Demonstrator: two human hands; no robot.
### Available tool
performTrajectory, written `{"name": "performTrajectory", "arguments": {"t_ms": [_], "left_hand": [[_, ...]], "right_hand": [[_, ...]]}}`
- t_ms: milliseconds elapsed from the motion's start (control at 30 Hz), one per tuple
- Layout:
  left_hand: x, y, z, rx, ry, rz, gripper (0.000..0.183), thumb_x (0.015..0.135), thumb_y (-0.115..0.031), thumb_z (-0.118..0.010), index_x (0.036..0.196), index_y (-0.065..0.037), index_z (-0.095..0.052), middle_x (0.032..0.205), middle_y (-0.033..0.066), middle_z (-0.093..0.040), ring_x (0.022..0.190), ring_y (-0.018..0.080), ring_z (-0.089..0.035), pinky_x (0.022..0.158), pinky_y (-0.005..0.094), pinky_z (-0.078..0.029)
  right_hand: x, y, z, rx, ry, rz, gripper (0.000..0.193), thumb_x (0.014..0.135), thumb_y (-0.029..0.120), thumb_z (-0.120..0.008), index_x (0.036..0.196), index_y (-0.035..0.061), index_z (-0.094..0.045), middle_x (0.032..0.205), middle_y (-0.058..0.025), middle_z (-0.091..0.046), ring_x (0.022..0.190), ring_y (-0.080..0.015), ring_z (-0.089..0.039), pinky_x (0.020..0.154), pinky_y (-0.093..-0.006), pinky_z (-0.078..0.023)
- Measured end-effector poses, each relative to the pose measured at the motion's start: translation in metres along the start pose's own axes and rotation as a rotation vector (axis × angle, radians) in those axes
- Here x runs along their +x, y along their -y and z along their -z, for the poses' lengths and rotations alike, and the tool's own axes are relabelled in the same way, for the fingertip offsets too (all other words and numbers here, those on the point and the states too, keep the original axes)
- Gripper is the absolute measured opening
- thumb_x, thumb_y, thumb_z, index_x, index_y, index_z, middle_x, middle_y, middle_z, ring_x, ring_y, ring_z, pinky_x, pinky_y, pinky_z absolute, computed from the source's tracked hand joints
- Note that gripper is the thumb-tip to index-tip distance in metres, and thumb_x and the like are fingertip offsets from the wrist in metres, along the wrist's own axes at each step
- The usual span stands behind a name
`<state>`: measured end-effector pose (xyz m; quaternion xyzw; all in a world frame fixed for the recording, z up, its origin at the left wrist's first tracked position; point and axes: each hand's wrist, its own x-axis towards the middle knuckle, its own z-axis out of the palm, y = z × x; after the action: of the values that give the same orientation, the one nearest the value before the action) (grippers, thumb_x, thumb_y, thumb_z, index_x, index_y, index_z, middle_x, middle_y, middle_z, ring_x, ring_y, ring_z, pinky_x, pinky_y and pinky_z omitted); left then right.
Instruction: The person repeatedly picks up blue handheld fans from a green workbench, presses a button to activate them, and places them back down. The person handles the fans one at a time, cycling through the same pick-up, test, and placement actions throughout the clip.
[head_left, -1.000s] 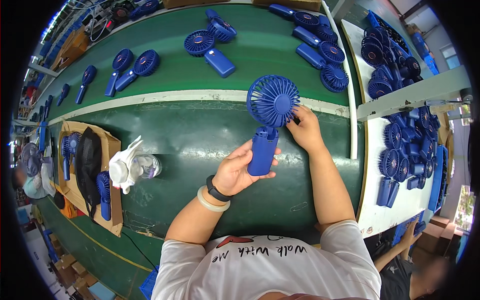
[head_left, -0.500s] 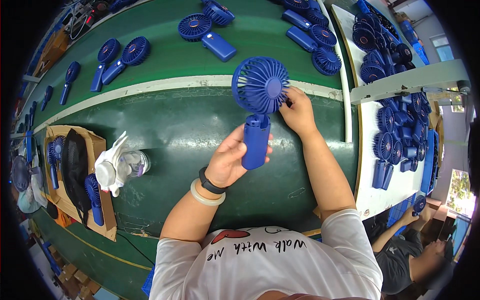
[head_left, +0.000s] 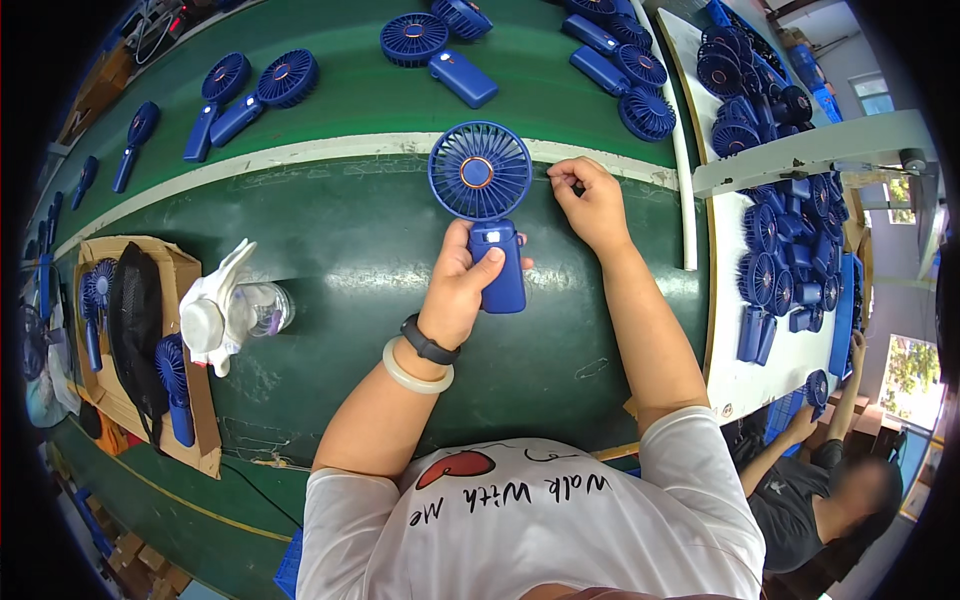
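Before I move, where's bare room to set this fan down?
Bare green bench shows between the clear jar and left forearm, and below the held fan toward the right forearm. Crowded: the white table heaped with fans, and the cardboard tray.

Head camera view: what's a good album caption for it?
Left hand holding a blue handheld fan over a green worktop, the right hand just beside the fan, not touching.

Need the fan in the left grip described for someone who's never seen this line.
Start at the dark green bench, on the near side of the belt. Over the bench, find the left grip, with a black band and pale bangle at its wrist. The blue fan is there: the fans on the belt lie loose, this one is held.
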<state>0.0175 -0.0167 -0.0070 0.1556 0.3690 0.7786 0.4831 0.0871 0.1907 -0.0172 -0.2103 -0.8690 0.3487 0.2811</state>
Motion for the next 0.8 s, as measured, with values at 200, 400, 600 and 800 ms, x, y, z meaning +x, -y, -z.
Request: {"name": "performTrajectory", "arguments": {"t_ms": [200, 400, 600, 800], "left_hand": [[-0.001, -0.002, -0.003, 0.030, -0.013, -0.064, 0.042, 0.091, -0.015, -0.056, 0.126, -0.007, -0.037, 0.117, 0.0156, -0.056, 0.098, 0.0261, -0.062, 0.080, 0.0364, -0.053], [0.001, -0.003, -0.003, -0.056, 0.024, -0.039, 0.045, 0.090, -0.009, -0.055, 0.130, -0.006, -0.036, 0.115, 0.0132, -0.056, 0.097, 0.0214, -0.061, 0.084, 0.0332, -0.050], [0.001, -0.006, 0.000, -0.069, 0.022, -0.043, 0.045, 0.090, -0.011, -0.055, 0.131, -0.006, -0.036, 0.114, 0.0136, -0.057, 0.096, 0.0213, -0.061, 0.084, 0.0335, -0.050], [0.003, -0.012, 0.005, -0.115, 0.009, -0.036, 0.044, 0.091, -0.012, -0.054, 0.130, -0.006, -0.035, 0.113, 0.0139, -0.056, 0.094, 0.0213, -0.061, 0.082, 0.0332, -0.050]], "right_hand": [[0.000, 0.002, -0.001, 0.011, -0.013, -0.021, 0.012, 0.073, 0.001, -0.064, 0.084, 0.0043, -0.065, 0.078, -0.0062, -0.062, 0.071, -0.0171, -0.060, 0.062, -0.0287, -0.047], [0.000, 0.005, -0.002, -0.123, -0.014, 0.031, 0.011, 0.073, 0.002, -0.061, 0.083, 0.0049, -0.065, 0.076, -0.0070, -0.060, 0.070, -0.0215, -0.058, 0.066, -0.0326, -0.047], [0.003, 0.012, -0.006, -0.221, 0.014, 0.062, 0.016, 0.072, 0.002, -0.059, 0.086, 0.0064, -0.065, 0.077, -0.0087, -0.059, 0.076, -0.0266, -0.058, 0.074, -0.0377, -0.047], [0.058, 0.008, -0.019, -0.408, -0.055, 0.276, 0.037, 0.073, 0.006, -0.063, 0.110, 0.0060, -0.056, 0.105, -0.0155, -0.056, 0.102, -0.0349, -0.051, 0.089, -0.0431, -0.041]]}}
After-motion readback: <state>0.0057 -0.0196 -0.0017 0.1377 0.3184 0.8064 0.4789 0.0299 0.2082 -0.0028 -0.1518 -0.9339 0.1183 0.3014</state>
